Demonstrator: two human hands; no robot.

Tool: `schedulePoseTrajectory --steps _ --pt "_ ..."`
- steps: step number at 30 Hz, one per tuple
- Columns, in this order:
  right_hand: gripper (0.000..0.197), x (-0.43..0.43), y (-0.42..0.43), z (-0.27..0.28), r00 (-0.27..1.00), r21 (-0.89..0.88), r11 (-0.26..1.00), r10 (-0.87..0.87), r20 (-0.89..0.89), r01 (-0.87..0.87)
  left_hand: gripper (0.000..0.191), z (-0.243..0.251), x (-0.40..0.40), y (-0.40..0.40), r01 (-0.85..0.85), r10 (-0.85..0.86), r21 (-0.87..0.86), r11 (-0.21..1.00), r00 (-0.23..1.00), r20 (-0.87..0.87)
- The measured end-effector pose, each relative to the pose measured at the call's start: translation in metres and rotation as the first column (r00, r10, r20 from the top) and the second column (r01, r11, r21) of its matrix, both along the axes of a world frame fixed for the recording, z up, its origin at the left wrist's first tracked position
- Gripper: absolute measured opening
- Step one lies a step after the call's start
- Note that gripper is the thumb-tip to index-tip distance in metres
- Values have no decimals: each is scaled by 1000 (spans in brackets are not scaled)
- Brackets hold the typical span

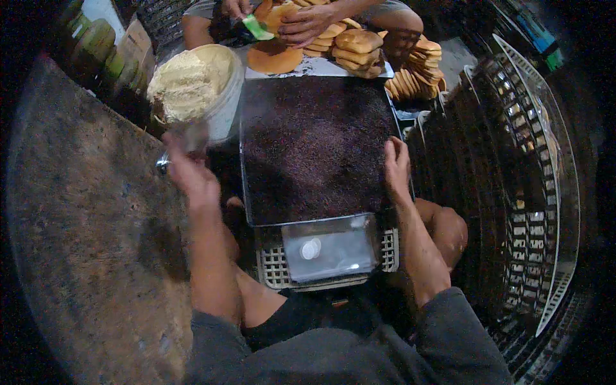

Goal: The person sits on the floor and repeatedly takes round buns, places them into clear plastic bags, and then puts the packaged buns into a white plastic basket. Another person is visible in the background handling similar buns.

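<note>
A wide dark sheet with a speckled surface (317,149), edged by a thin metal rim, lies before me. At its right edge rests my right hand (397,166), fingers extended, with nothing seen in it. My left hand (190,168) is blurred, left of the sheet and just below a white tub (226,113) heaped with pale cream (190,86). A shiny metal piece (163,162) shows beside that hand; whether I hold it is unclear. Beyond the sheet, a flat round bread (275,57) and stacked bread pieces (358,48) lie on a white board (317,67).
Opposite sits a person whose hands (308,26) hold bread and a green-and-white scraper (257,28). A clear plastic bag (332,250) lies on a plastic crate (274,269) near my lap. Crates (534,202) stand at right, a worn board (96,216) at left.
</note>
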State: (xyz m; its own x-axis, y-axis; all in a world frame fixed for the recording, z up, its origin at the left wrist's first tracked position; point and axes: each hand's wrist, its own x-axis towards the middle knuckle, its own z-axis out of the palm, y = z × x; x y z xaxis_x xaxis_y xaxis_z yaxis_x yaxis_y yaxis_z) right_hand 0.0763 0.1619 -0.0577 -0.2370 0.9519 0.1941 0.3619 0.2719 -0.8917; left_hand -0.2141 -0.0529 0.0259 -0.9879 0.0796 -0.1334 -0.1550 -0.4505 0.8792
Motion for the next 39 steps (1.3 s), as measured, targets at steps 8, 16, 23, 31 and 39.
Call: schedulePoseTrajectory --steps 8,16,23,31,39 --pt "46 -37 79 -101 978 234 968 -133 160 93 44 11 -2 -31 -41 45 83 996 998 -48" --pt "54 -99 49 -63 931 98 926 365 2 -364 49 7 -8 -43 -115 125 243 963 992 -24" --pt "51 -62 34 37 830 -64 843 537 150 -534 47 6 -16 -44 -272 265 -13 962 946 -187" --pt "50 50 66 60 824 -44 884 452 341 -466 52 -20 26 0 0 -8 -93 996 996 -85" --pt "55 62 36 -11 518 -303 897 434 737 -321 38 2 65 27 402 -539 -437 805 804 -253"
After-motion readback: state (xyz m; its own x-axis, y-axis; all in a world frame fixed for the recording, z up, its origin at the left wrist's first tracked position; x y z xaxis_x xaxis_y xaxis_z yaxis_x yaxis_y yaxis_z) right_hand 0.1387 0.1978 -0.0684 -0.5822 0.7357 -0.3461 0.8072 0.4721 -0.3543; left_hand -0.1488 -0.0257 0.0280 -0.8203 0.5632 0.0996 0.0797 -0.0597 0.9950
